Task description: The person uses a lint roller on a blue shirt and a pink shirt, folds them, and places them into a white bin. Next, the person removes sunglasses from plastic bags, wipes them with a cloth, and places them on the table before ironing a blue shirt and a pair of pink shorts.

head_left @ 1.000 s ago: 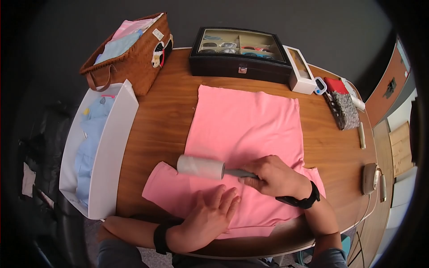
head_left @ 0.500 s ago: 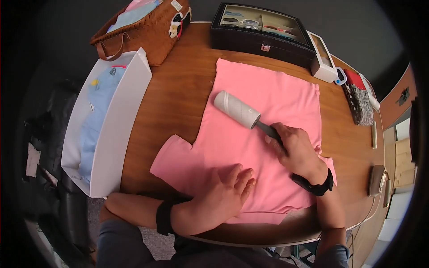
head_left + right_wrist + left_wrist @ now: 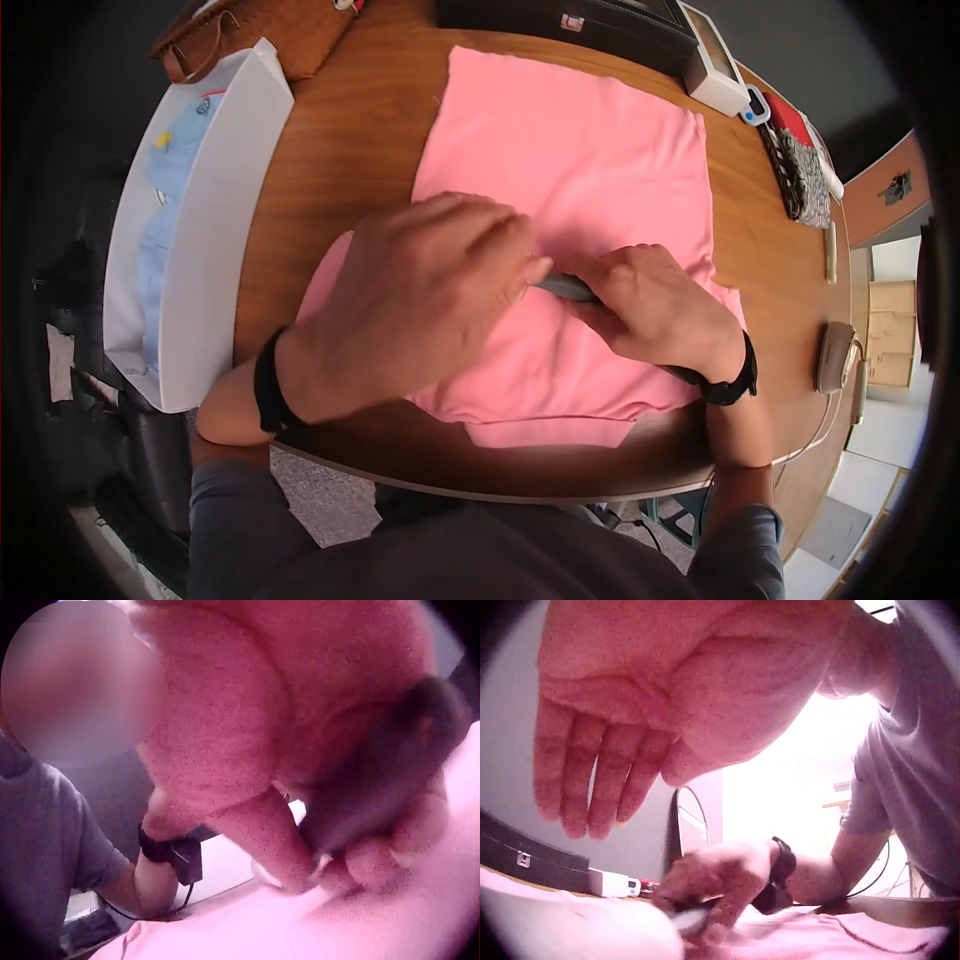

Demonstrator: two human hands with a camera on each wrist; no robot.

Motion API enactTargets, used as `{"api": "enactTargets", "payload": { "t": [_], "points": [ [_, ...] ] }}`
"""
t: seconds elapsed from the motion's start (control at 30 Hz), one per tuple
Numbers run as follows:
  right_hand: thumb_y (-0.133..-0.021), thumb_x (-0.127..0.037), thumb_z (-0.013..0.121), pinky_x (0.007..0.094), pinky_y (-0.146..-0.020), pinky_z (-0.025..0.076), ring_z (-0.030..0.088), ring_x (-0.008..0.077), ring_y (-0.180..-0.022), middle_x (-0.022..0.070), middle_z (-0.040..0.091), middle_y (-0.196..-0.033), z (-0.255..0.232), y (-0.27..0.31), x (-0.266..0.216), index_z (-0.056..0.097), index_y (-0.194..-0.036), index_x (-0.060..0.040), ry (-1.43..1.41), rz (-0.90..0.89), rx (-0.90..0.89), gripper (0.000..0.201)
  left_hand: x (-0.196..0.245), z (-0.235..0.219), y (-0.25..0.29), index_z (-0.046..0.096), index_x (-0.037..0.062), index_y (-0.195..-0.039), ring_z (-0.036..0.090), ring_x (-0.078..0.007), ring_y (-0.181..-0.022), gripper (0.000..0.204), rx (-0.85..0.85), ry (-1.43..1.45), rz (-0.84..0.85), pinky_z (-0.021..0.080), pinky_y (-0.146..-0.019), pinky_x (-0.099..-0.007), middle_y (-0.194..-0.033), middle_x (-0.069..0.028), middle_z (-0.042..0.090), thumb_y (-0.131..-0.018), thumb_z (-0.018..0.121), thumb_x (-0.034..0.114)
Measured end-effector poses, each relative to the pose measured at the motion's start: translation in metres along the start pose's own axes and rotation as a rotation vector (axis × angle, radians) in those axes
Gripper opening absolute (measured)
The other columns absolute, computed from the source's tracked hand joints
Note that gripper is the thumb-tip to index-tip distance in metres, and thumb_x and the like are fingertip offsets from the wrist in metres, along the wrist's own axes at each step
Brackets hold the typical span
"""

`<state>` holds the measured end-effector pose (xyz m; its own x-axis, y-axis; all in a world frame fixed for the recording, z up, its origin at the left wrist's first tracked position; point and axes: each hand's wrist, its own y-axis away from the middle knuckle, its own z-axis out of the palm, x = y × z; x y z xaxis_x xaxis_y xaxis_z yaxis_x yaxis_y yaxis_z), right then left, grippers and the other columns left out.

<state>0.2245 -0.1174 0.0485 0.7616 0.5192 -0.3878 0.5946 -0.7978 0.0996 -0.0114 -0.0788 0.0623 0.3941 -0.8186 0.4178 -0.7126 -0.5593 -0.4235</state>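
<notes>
A pink T-shirt (image 3: 580, 150) lies spread on the wooden table. My right hand (image 3: 665, 305) grips the grey handle (image 3: 568, 288) of a lint roller low over the shirt. The roller's white head (image 3: 592, 928) shows in the left wrist view, while in the head view my left hand hides it. Above that head hovers my left hand (image 3: 410, 300), palm down, its fingers (image 3: 577, 776) extended and holding nothing. The handle (image 3: 382, 765) crosses the right palm in the right wrist view.
At the left stands a white box (image 3: 205, 240) with light blue clothing inside. Behind it is a brown basket (image 3: 265, 35). A black case (image 3: 600, 35) and a white windowed box (image 3: 718, 75) line the back. A beige device (image 3: 835, 357) with a cord sits at the right edge.
The left hand has lifted off the shirt and come up over the roller. The right hand first pushed the roller away across the shirt, then drew it back. The head view has tilted down.
</notes>
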Motion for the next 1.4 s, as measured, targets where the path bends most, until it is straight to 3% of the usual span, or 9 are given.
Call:
{"api": "enactTargets", "payload": {
  "t": [0.17, 0.33, 0.4, 0.63, 0.77, 0.87, 0.93, 1.17, 1.4],
  "points": [
    [-0.078, -0.007, 0.066, 0.0441, -0.067, 0.046, 0.061, 0.0361, -0.077, 0.0143, 0.063, -0.080, -0.007, 0.015, -0.004, 0.063, -0.100, -0.0017, -0.010, 0.023, -0.136, 0.023, -0.024, 0.018, 0.004, 0.065, -0.0037, -0.103, 0.065, -0.0356, -0.084, 0.022, -0.452, -0.098, 0.020, 0.053, -0.075, -0.0409, -0.096, -0.0166, 0.068, -0.089, 0.061, 0.012],
    [-0.072, -0.003, 0.066, 0.0400, -0.074, 0.048, 0.062, 0.0310, -0.079, 0.0123, 0.063, -0.077, -0.009, 0.022, -0.014, 0.065, -0.105, -0.0004, -0.088, -0.069, -0.317, 0.033, -0.023, 0.007, 0.002, 0.065, -0.0006, -0.110, 0.065, -0.0321, -0.096, 0.027, -0.609, -0.088, -0.164, 0.052, -0.084, -0.0401, -0.109, -0.0154, 0.067, -0.087, 0.061, 0.013],
    [-0.069, -0.002, 0.067, 0.0391, -0.076, 0.048, 0.061, 0.0300, -0.083, 0.0121, 0.064, -0.082, 0.001, 0.031, -0.010, 0.066, -0.105, 0.0000, -0.197, -0.247, -0.118, 0.036, -0.023, 0.004, 0.009, 0.063, 0.0009, -0.115, 0.062, -0.0292, -0.110, 0.033, -0.632, -0.042, -0.013, 0.050, -0.093, -0.0388, -0.121, -0.0150, 0.064, -0.086, 0.062, 0.014],
    [-0.078, -0.034, 0.077, 0.0402, -0.070, 0.048, 0.063, 0.0305, -0.081, 0.0121, 0.066, -0.082, 0.013, 0.018, -0.009, 0.066, -0.104, -0.0055, -0.250, -0.188, -0.268, 0.040, -0.007, -0.002, 0.023, 0.054, 0.0077, -0.133, 0.030, -0.0385, -0.141, 0.062, -0.870, -0.017, 0.173, 0.030, -0.114, -0.0474, -0.150, -0.0191, 0.036, -0.073, 0.071, 0.011],
    [-0.082, -0.044, 0.073, 0.0409, -0.063, 0.046, 0.062, 0.0317, -0.069, 0.0111, 0.064, -0.069, 0.007, 0.003, -0.008, 0.070, -0.090, -0.0059, -0.341, -0.242, -0.207, 0.038, -0.002, 0.014, 0.036, 0.052, 0.0098, -0.135, 0.023, -0.0368, -0.145, 0.067, -0.759, -0.079, 0.131, 0.022, -0.116, -0.0515, -0.153, -0.0158, 0.032, -0.071, 0.072, 0.012],
    [-0.091, -0.047, 0.061, 0.0395, -0.055, 0.045, 0.059, 0.0301, -0.054, 0.0104, 0.054, -0.052, 0.006, -0.009, -0.022, 0.067, -0.065, -0.0067, -0.085, 0.058, -0.418, 0.048, -0.001, 0.022, 0.039, 0.055, 0.0117, -0.132, 0.020, -0.0348, -0.146, 0.064, -0.696, -0.122, 0.099, 0.021, -0.115, -0.0538, -0.154, -0.0131, 0.031, -0.070, 0.072, 0.012],
    [-0.096, -0.047, 0.053, 0.0400, -0.045, 0.042, 0.054, 0.0310, -0.043, 0.0110, 0.049, -0.044, 0.029, -0.012, -0.023, 0.059, -0.050, -0.0070, 0.045, -0.016, 0.034, 0.061, -0.001, 0.024, 0.041, 0.058, 0.0139, -0.130, 0.019, -0.0342, -0.147, 0.062, -0.728, -0.216, 0.086, 0.021, -0.114, -0.0565, -0.156, -0.0106, 0.029, -0.070, 0.073, 0.014],
    [-0.091, -0.031, 0.059, 0.0378, -0.038, 0.039, 0.054, 0.0265, -0.041, 0.0080, 0.054, -0.046, 0.039, -0.005, -0.013, 0.059, -0.050, -0.0091, 0.229, -0.194, 0.079, 0.046, 0.002, 0.031, 0.048, 0.055, 0.0170, -0.135, 0.017, -0.0329, -0.147, 0.069, -0.662, -0.272, 0.039, 0.020, -0.113, -0.0587, -0.158, -0.0094, 0.026, -0.070, 0.077, 0.025],
    [-0.082, -0.022, 0.064, 0.0376, -0.041, 0.039, 0.050, 0.0255, -0.040, 0.0061, 0.047, -0.043, 0.027, 0.048, 0.017, 0.050, -0.045, -0.0107, 0.201, -0.312, -0.042, 0.042, 0.004, 0.033, 0.050, 0.030, 0.0234, -0.152, 0.016, -0.0312, -0.148, 0.118, -0.683, -0.288, -0.014, 0.022, -0.113, -0.0588, -0.160, -0.0069, 0.020, -0.052, 0.089, 0.044]
  ]
}}
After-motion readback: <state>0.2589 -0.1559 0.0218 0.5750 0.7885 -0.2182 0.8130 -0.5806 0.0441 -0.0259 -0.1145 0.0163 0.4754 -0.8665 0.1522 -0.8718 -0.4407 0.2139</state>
